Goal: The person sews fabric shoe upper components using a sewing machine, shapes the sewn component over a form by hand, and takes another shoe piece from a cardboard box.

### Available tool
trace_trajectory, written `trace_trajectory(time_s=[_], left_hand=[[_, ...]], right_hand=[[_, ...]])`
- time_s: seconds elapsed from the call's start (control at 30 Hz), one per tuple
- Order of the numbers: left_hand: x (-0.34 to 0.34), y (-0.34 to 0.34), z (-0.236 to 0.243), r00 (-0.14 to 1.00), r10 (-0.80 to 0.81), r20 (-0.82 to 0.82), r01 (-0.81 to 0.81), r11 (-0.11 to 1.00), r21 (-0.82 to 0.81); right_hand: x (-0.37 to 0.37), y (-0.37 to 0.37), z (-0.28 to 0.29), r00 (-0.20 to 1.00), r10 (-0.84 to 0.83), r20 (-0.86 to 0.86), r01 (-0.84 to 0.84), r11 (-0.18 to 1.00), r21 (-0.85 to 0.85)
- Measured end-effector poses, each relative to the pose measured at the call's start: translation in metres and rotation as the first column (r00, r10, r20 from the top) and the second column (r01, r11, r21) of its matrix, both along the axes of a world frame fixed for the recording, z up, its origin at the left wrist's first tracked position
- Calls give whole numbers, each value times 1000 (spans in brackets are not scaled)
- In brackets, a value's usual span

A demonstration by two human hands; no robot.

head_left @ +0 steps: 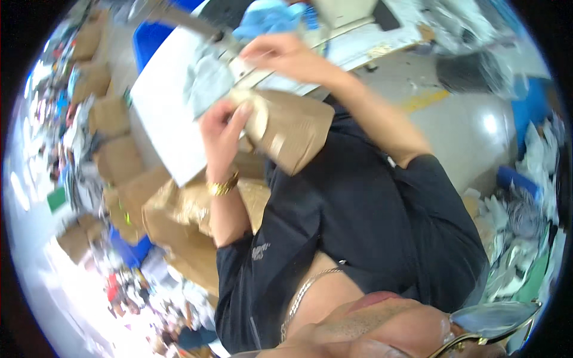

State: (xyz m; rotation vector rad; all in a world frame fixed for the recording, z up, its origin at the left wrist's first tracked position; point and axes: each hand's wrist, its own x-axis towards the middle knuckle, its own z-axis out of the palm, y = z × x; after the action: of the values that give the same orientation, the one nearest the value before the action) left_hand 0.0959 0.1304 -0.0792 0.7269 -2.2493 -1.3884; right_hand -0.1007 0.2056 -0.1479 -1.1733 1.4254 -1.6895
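My left hand, with a gold bracelet at its wrist, pinches a cream-coloured piece of cloth between thumb and fingers. The cloth lies over the near-left side of a brown cardboard piece in front of my lap. Up and to the right of it, my right hand is raised over the edge of the white worktable, beside a sewing machine. Its fingertips are pressed together and partly blurred; what they hold, if anything, is too small to make out. Pale grey-blue cloth lies on the table beyond my left hand.
Light blue cloth lies at the table's far side. A large brown paper-like sack stands beside me on the left, with several cardboard boxes beyond. Right of me are a dark plastic-wrapped bundle and heaped fabric.
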Motion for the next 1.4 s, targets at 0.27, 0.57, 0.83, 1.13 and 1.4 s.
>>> trace_trajectory(time_s=[0.27, 0.57, 0.83, 1.13, 1.4], left_hand=[[19, -12, -82, 856, 497, -145, -423, 833, 357], [31, -1, -93, 796, 568, -210, -402, 755, 519], [44, -9, -96, 772, 591, -233, -336, 691, 641], [31, 5, -89, 732, 630, -261, -297, 639, 709], [27, 22, -95, 881, 437, -183, -299, 812, 501]], right_hand=[[1, 137, 85, 876, -471, -108, 331, 747, -577], [38, 161, 196, 954, 50, -295, -262, 617, -742], [37, 152, 210, 941, 133, -312, -327, 596, -733], [-5, 84, 87, 965, -164, -205, 156, 986, -54], [43, 49, -30, 997, -28, -68, 46, 959, 279]])
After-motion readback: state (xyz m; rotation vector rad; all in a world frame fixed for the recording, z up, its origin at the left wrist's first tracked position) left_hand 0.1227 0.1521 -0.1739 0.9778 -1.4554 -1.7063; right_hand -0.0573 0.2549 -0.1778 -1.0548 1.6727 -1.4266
